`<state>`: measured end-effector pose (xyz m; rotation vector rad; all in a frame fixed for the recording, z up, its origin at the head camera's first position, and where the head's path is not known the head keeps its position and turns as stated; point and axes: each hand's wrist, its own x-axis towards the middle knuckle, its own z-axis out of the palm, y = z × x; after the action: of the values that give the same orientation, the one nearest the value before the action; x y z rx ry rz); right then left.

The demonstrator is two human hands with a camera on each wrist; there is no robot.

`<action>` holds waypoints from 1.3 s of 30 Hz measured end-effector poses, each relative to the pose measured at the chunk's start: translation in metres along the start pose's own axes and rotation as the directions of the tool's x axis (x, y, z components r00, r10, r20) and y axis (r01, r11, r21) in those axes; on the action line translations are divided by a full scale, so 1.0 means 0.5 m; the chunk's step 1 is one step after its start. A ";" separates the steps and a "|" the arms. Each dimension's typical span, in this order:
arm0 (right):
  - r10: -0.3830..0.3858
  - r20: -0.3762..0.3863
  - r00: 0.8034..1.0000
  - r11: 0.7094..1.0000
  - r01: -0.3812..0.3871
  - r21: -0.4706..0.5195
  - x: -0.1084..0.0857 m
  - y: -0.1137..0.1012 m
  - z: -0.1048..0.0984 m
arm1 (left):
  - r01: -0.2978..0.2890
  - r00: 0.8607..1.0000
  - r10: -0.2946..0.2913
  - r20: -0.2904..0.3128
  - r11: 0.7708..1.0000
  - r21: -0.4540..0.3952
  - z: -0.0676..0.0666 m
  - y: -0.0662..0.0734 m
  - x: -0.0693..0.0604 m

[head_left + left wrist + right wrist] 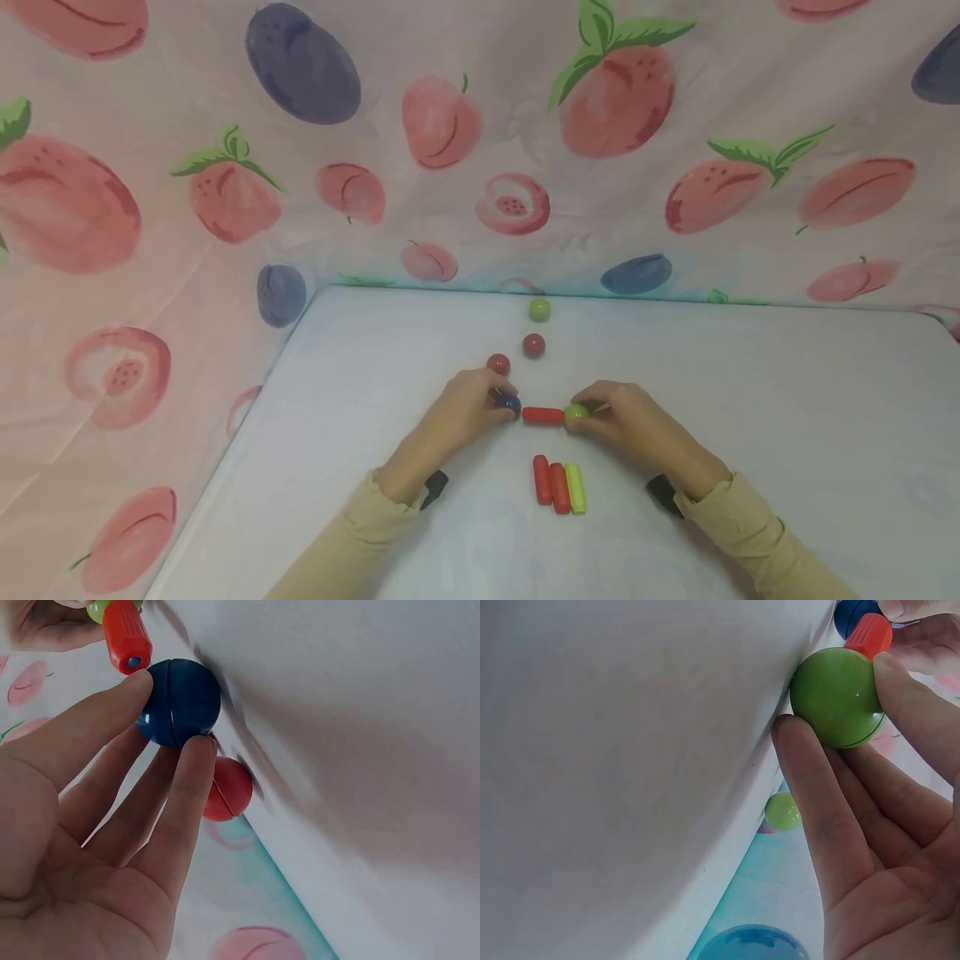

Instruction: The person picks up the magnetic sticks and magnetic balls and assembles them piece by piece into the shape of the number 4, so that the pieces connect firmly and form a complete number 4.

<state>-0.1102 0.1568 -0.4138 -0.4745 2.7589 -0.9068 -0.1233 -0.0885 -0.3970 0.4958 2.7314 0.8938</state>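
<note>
Between thumb and fingers, my left hand (471,407) pinches a dark blue ball (180,703) with a seam round it. My right hand (628,419) pinches a green ball (837,697) on the table. A ridged red stick (543,415) lies between the two balls. Its right end meets the green ball, while a small gap separates its left end from the blue ball. In the left wrist view, a small bluish spot marks the end of the red stick (129,637) that faces the blue ball.
Behind the left hand sits a red ball (498,363); another red ball (533,345) and a green ball (539,310) stand farther back. Nearer me lie two red sticks (551,483) and a yellow stick (575,488). A fruit-patterned cloth (450,200) borders the white table (787,433).
</note>
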 end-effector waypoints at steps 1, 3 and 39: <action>-0.001 -0.002 1.000 1.000 0.001 0.000 0.000 0.000 0.000 | -0.002 1.000 0.002 0.000 1.000 0.001 0.000 0.000 0.000; -0.004 -0.004 1.000 1.000 0.004 0.000 0.000 -0.001 0.001 | -0.001 1.000 0.001 0.001 1.000 0.002 -0.001 0.000 -0.002; -0.003 -0.002 1.000 0.999 0.003 -0.040 -0.003 -0.010 0.000 | -0.012 1.000 0.012 -0.005 1.000 -0.012 0.006 0.001 -0.008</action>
<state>-0.1077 0.1537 -0.4109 -0.4845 2.7832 -0.8552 -0.1188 -0.0880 -0.3989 0.5085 2.7290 0.9154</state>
